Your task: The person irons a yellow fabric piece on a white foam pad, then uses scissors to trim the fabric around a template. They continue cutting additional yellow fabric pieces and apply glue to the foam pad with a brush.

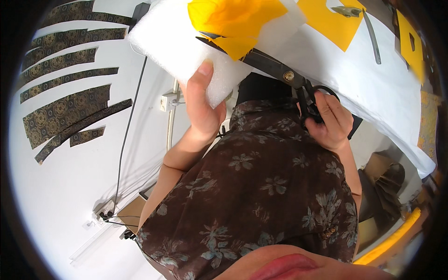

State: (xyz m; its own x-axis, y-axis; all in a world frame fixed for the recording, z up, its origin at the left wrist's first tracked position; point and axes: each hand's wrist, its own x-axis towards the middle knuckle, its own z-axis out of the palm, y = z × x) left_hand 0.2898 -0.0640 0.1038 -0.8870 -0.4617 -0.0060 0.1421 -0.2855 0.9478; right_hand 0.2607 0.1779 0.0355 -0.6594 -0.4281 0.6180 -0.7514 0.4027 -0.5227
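My left hand (203,102) grips the near edge of a white foam sheet (161,39), thumb on top and the fingers mostly hidden beneath. Over the foam lies a bright yellow piece of cloth (233,18), its lower edge hanging in a point. In my right hand (332,119) are large black scissors (268,65), fingers through the handle loops. Their blades reach left to the yellow cloth, which covers part of them. The tips show at its left edge, slightly apart, near the foam.
A white-covered table (326,60) holds another yellow piece (336,25), small snips (347,11) and a slim grey tool (372,37). Dark patterned fabric strips (70,109) hang on the white wall at left, beside a black cable (128,126). Brown folded material (385,175) sits at lower right.
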